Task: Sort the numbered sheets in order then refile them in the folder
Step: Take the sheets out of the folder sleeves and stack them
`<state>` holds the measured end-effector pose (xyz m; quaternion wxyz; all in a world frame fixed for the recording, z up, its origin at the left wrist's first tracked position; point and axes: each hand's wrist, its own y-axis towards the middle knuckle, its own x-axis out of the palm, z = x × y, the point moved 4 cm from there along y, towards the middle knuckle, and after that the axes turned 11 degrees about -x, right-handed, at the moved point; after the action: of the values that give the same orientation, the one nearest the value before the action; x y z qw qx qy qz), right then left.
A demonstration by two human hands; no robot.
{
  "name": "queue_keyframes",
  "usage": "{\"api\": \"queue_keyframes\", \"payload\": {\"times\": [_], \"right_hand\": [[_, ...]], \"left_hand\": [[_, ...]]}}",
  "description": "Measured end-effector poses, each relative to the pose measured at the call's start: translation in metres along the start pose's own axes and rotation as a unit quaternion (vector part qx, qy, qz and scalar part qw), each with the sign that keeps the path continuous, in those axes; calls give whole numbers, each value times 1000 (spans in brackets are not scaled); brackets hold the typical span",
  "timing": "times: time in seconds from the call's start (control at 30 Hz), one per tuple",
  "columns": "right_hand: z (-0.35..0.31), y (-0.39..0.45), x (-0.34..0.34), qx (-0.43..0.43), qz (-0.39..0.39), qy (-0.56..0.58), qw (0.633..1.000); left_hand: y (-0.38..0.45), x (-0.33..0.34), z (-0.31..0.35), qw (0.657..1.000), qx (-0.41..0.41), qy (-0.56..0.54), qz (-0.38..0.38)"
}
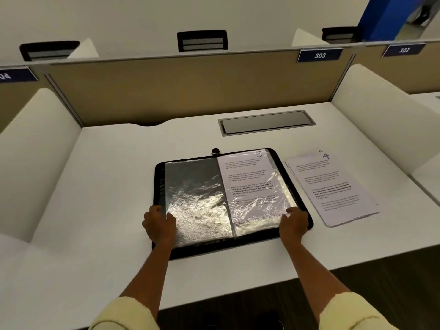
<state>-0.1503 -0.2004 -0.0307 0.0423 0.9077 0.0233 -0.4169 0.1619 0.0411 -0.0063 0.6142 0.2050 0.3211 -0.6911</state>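
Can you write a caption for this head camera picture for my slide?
Both hands hold the open folder, sheet 3 sleeved inside, sheet 4 stacked beside it.

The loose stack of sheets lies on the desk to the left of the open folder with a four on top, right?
Not quite. The head view shows the stack of sheets lying to the right of the open folder, four on top.

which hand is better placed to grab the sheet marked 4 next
Right. The right hand rests on the folder's right edge, beside the loose stack topped by sheet 4. The left hand sits at the far left edge.
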Motion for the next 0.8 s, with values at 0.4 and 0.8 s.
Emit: {"api": "queue_keyframes", "payload": {"times": [0.4, 0.8], "right_hand": [[1, -1, -26, 42, 21, 142, 989], [-4, 3, -38, 60, -2, 233, 971]], "left_hand": [[-82, 87, 54, 926, 284, -34, -247], [-149, 148, 71, 857, 391, 61, -330]]}}
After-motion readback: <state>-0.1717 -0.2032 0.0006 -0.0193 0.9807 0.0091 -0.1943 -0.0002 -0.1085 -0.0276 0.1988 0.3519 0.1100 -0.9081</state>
